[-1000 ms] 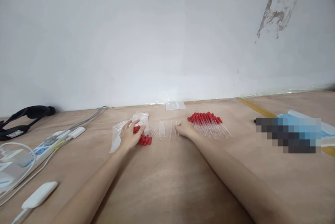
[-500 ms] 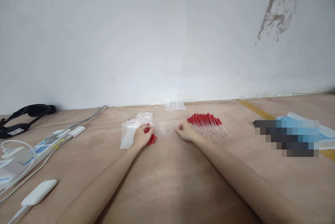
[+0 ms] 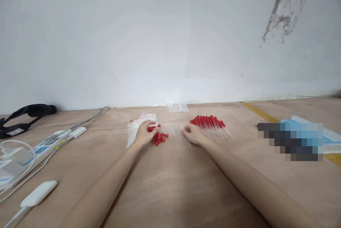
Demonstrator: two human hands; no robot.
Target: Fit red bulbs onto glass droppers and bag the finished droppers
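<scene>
My left hand (image 3: 146,133) is over a small pile of red rubber bulbs (image 3: 159,138), thumb and forefinger apart with bulbs showing between them. To the right of the pile, thin clear dropper tubes (image 3: 169,129) lie side by side. My right hand (image 3: 194,134) is at the right end of this row, its fingertips pinched on a slim clear tube (image 3: 182,128), partly hidden by the fingers. Just beyond that hand lies a row of droppers (image 3: 209,123) with red bulbs on their tubes. Clear plastic bags (image 3: 131,132) lie behind and left of my left hand.
A power strip (image 3: 39,149) with plugs and cables lies on the left, near a white adapter (image 3: 39,193) and a black strap (image 3: 29,114). Another small bag (image 3: 178,107) lies by the wall. On the right are a blue mask (image 3: 295,128) and a pixelated dark object (image 3: 290,142).
The red bulbs are spread further right, and the left hand's fingers have parted. My right hand has shifted slightly right. The plastic bag by the left hand has moved a little.
</scene>
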